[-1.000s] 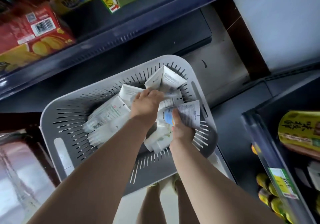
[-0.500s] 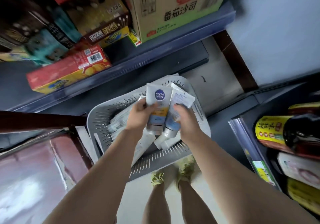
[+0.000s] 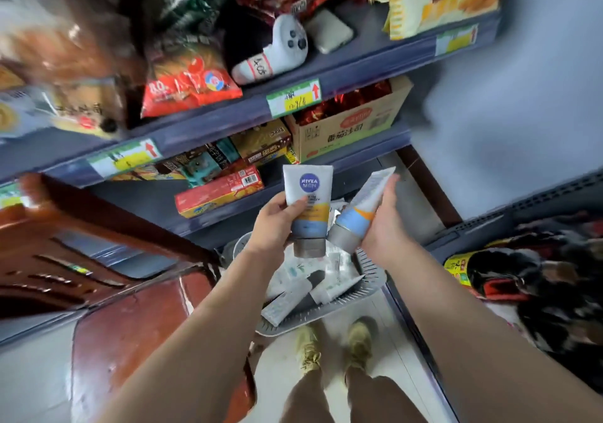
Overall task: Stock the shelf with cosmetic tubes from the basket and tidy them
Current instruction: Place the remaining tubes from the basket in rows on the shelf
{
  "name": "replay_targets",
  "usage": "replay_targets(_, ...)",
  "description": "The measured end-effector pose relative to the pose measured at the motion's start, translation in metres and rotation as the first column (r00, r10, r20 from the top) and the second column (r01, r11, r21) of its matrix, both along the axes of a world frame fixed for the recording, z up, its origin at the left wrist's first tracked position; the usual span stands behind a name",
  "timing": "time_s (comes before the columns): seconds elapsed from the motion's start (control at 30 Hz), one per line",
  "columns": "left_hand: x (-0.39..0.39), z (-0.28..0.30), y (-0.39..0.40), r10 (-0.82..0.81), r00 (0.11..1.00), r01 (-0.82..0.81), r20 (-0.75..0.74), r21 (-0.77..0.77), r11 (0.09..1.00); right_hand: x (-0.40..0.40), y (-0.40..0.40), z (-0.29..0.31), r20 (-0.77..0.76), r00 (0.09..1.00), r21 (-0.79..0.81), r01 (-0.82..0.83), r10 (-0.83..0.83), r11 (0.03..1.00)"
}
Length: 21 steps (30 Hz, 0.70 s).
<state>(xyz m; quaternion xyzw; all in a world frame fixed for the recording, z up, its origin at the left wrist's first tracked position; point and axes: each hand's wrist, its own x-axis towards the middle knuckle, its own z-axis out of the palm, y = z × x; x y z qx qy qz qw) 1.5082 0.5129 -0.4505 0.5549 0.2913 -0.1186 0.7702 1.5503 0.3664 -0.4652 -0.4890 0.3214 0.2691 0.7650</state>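
So each hand's got one tube. Left hand has its thumb curled across the front of a white, yellow and blue Nivea Men tube, grey cap pointing down. Right hand cradles a second white-and-blue tube with a grey cap, tilted, fingers wrapped behind it. Compared to half a second back, both tubes are lifted well clear of the grey slotted plastic basket, up in front of the blue metal shelf. More tubes are left in the basket.
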Motion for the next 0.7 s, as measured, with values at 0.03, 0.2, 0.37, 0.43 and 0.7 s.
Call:
replay_targets(0.03, -0.002, 0.014, 0.001, 0.006, 1.000, -0.006, 0.006, -0.004, 1.000, 0.001, 0.001, 0.012, 0.009, 1.000, 0.006, 0.011, -0.012, 1.000)
replay_targets(0.2, -0.007, 0.078, 0.000, -0.025, 0.992, 0.025, 0.123, 0.007, 1.000, -0.009, 0.007, 0.075, 0.165, 0.986, -0.106, 0.007, 0.011, 0.994)
replay_targets(0.37, -0.006, 0.129, -0.005, -0.067, 0.967, 0.063, 0.244, 0.023, 0.998, -0.017, 0.001, 0.135, 0.376, 0.926, -0.140, 0.105, -0.045, 0.985)
replay_targets(0.43, -0.003, 0.150, -0.007, -0.083, 0.951, 0.084, 0.299, 0.009, 0.996, -0.019, -0.006, 0.158, 0.460, 0.885, -0.145, 0.163, -0.079, 0.976)
replay_targets(0.7, 0.001, 0.218, -0.040, -0.279, 0.840, 0.307, 0.465, 0.016, 0.952, -0.044, -0.050, 0.234, 0.538, 0.806, -0.065, 0.332, -0.247, 0.941)
